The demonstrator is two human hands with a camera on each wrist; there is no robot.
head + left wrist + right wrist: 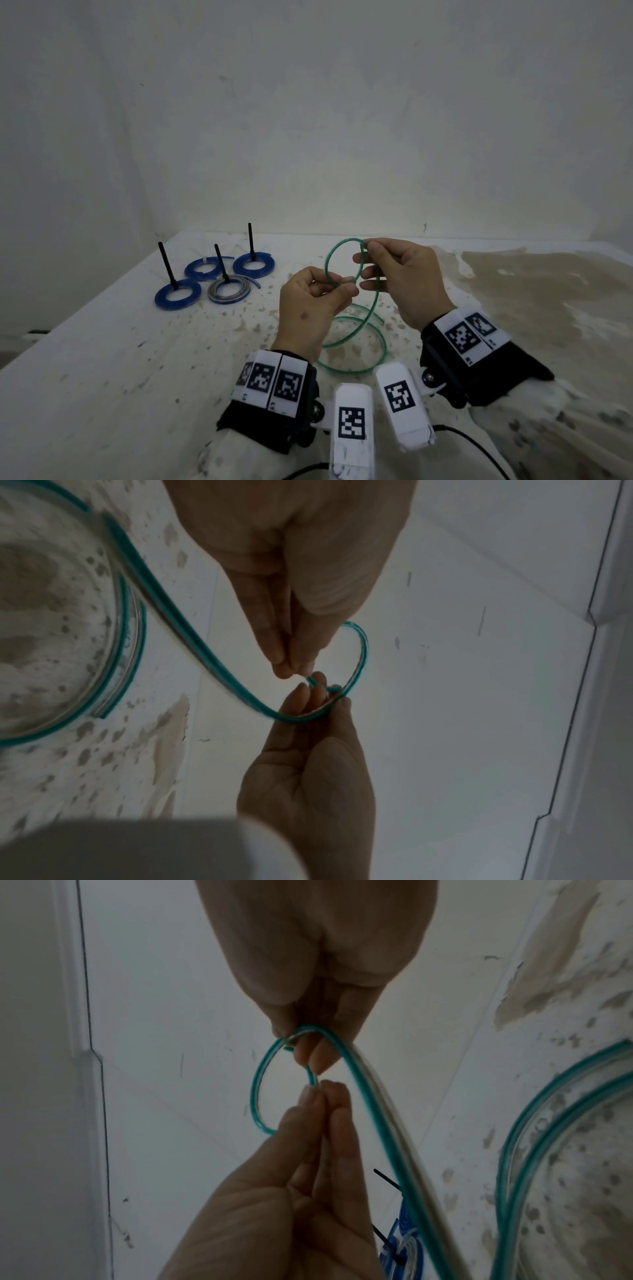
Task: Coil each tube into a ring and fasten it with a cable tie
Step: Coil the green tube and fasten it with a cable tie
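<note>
Both hands hold a thin green tube (326, 265) above the white table (102, 359). My left hand (347, 286) pinches the tube's end between thumb and fingertips. Just above it, my right hand (366, 260) pinches the place where the tube crosses itself, closing a small upright loop. The remaining tube spirals down from there and lies in loose coils on the table under my wrists. In the left wrist view the left hand (291, 669) comes from the top, the right hand (322, 693) from below, with the tube (291, 719) between. The right wrist view shows the right hand (308, 1056), left hand (322, 1093) and loop (255, 1091).
At the far left lie three blue coiled rings (177, 294) and a grey one (227, 291), with black cable tie tails (164, 263) sticking up. These rings (407, 1231) show again at the right wrist view's lower edge. A brown stain (548, 291) covers the table's right side. A wall stands close behind.
</note>
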